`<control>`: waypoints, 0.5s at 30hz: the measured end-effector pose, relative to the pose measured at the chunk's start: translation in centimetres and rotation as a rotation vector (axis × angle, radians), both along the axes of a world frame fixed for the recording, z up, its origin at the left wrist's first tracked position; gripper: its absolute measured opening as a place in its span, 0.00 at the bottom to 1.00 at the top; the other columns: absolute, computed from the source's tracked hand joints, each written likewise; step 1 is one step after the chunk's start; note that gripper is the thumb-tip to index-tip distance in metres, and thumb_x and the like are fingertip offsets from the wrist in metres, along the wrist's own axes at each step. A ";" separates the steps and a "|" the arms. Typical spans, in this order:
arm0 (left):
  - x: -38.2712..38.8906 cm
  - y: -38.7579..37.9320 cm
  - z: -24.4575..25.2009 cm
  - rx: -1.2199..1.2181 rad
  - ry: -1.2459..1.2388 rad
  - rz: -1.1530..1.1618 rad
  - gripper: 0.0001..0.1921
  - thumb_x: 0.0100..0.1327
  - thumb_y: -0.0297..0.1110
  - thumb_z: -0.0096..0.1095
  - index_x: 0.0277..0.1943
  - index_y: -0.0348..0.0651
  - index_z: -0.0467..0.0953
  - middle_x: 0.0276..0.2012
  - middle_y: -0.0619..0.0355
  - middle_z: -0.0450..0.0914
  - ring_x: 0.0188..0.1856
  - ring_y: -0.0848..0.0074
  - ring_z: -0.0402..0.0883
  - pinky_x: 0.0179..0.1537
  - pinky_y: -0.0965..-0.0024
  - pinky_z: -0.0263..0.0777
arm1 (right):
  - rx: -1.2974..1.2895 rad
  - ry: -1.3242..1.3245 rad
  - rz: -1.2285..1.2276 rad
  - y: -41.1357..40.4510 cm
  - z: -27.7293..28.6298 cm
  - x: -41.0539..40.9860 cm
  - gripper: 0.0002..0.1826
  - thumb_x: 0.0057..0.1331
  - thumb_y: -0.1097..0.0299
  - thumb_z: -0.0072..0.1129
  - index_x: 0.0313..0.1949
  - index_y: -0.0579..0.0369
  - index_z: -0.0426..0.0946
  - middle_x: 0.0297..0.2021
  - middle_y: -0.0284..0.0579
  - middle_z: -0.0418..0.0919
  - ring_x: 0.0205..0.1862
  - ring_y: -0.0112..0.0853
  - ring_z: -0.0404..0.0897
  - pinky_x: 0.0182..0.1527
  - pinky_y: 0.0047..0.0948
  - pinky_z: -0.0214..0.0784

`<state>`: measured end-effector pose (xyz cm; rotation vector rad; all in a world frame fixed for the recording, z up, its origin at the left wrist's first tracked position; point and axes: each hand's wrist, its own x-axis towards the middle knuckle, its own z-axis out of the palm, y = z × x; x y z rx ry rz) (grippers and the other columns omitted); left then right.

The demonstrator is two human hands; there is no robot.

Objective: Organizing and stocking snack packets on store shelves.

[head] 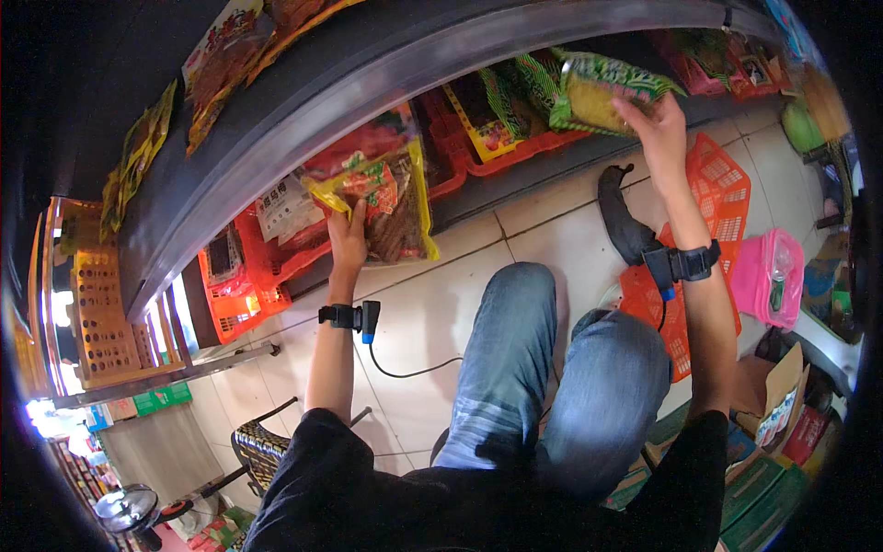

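My left hand (348, 241) grips the edge of a clear plastic packet with yellow borders (403, 214), which holds brown, strip-like food. Part of that packet overlaps a red plastic basket (276, 259) on the low shelf, where a white packet with writing (290, 207) also lies. Farther right, my right hand (662, 141) has its thumb and fingers on a green packet with yellowish contents (597, 100). That packet is at the front of another red basket (524, 153), near several green-striped packets (507, 103) standing inside. My right fingertips are partly hidden behind the green packet.
A metal shelf edge (331, 114) curves above both hands, with more packets (227, 76) on it. An orange perforated basket (721, 179) and a pink plastic tub (766, 279) are on my right. Yellow baskets (107, 310) and a woven seat (259, 448) stand left.
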<state>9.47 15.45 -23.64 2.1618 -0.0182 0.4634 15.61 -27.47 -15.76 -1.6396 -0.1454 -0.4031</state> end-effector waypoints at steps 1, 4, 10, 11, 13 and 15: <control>0.2 0.5 -0.2 0.073 0.005 0.045 0.13 0.63 0.35 0.53 0.32 0.30 0.70 0.25 0.43 0.72 0.28 0.54 0.70 0.31 0.60 0.61 | 0.000 0.000 -0.001 0.3 0.1 0.2 0.16 0.59 0.74 0.60 0.46 0.60 0.69 0.43 0.37 0.76 0.44 0.22 0.73 0.48 0.20 0.63; 0.4 0.3 -0.5 0.045 0.001 0.047 0.14 0.64 0.37 0.52 0.32 0.30 0.70 0.26 0.41 0.72 0.29 0.52 0.70 0.32 0.59 0.62 | 0.192 -0.047 -0.156 -0.1 -0.5 0.9 0.17 0.60 0.74 0.60 0.48 0.59 0.69 0.43 0.36 0.75 0.45 0.23 0.73 0.49 0.22 0.63; -0.1 -0.2 -0.4 0.013 -0.039 0.081 0.12 0.64 0.34 0.53 0.36 0.31 0.71 0.28 0.42 0.75 0.31 0.55 0.73 0.35 0.61 0.65 | 0.305 -0.045 -0.318 -0.2 -2.2 2.1 0.18 0.60 0.73 0.59 0.49 0.59 0.67 0.46 0.37 0.74 0.47 0.24 0.72 0.50 0.23 0.61; 0.0 -0.1 -0.7 0.010 -0.042 0.078 0.12 0.64 0.34 0.53 0.36 0.31 0.71 0.28 0.42 0.75 0.31 0.55 0.73 0.35 0.61 0.65 | 0.318 -0.010 -0.337 0.1 -2.2 2.2 0.17 0.60 0.72 0.59 0.48 0.59 0.67 0.46 0.38 0.74 0.46 0.24 0.72 0.50 0.23 0.61; 0.0 -0.6 -0.3 0.040 -0.155 0.070 0.12 0.64 0.34 0.53 0.36 0.31 0.71 0.28 0.42 0.75 0.30 0.55 0.74 0.34 0.61 0.65 | 0.271 0.043 -0.297 0.6 -2.1 1.9 0.15 0.61 0.72 0.56 0.47 0.58 0.66 0.44 0.40 0.74 0.44 0.25 0.72 0.48 0.24 0.62; 0.1 -0.6 -1.2 0.029 -0.130 0.080 0.12 0.64 0.35 0.53 0.36 0.31 0.71 0.28 0.42 0.75 0.30 0.54 0.74 0.34 0.61 0.65 | 0.010 0.221 -0.006 0.8 -4.0 1.9 0.12 0.62 0.66 0.56 0.40 0.56 0.67 0.37 0.37 0.73 0.39 0.25 0.71 0.45 0.24 0.61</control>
